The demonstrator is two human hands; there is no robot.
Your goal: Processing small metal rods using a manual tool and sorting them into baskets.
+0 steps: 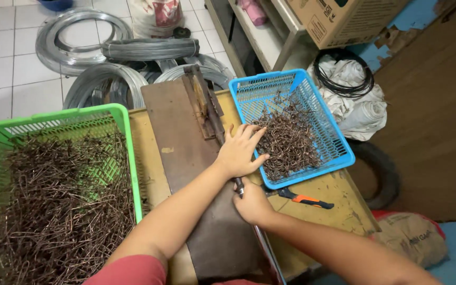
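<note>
Gripping a long metal lever (pixel 228 153) that runs along a brown board (pixel 186 158), a person works at a yellow table (pixel 339 203). The lever's long axis runs from the near edge up and away toward a rusty hinged block (pixel 200 100) at the far end. The left hand (pixel 238 152) lies flat over it higher up, fingers spread toward a blue basket (pixel 312 105) of bent wire pieces (pixel 288 142); the right hand (pixel 252 203) is closed round the lever just below, nearer the body. Both hands sit on the lever, almost touching. An orange-handled tool (pixel 304 199) lies just right. A green basket (pixel 54 121) of straight wires (pixel 59 206) stands left; wire coils (pixel 106 58) rest on the floor beyond.
</note>
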